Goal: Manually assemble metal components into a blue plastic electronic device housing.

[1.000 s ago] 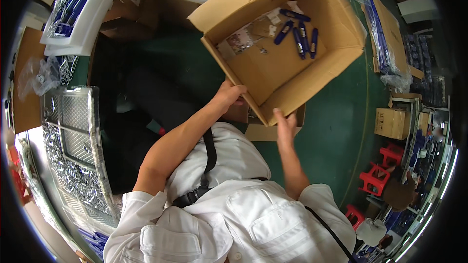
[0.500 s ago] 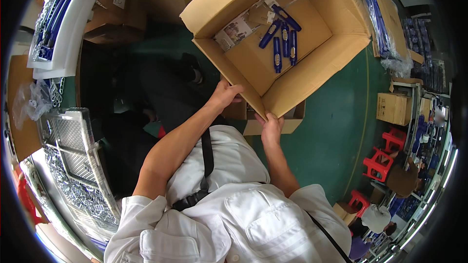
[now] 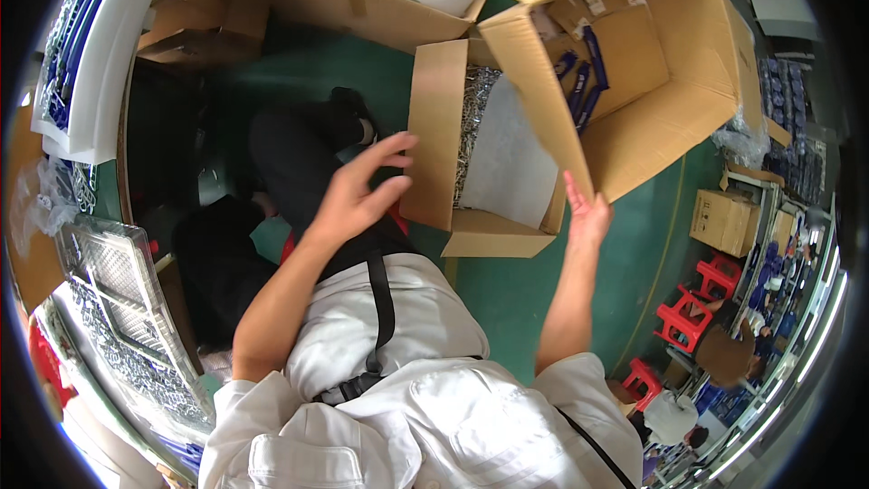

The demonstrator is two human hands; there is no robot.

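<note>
My right hand [image 3: 588,215] grips the near corner of a tilted, open cardboard box [image 3: 692,118]. Several slim dark-blue objects [image 3: 594,68] lie inside it, partly hidden by its wall; their kind is unclear. My left hand [image 3: 355,199] is in the air with fingers apart, holding nothing. It is beside the raised left flap of a second open cardboard box [image 3: 432,140], which stands lower down, left of the tilted one. Small shiny metal pieces [image 3: 478,104] and a white sheet [image 3: 509,158] show in that lower box; the tilted box covers part of it.
At the left are a clear plastic tray [image 3: 118,272] over shiny metal parts and a white foam sheet [image 3: 109,54] beside blue items. A large carton [image 3: 362,14] stands at the back. Red stools [image 3: 683,319] and seated people line the right side, beside a workbench. The floor [image 3: 507,308] is green.
The tilted box has moved right, uncovering the lower box with metal pieces. My left hand has let go of the tilted box and moved left; my right hand moved right with it.
</note>
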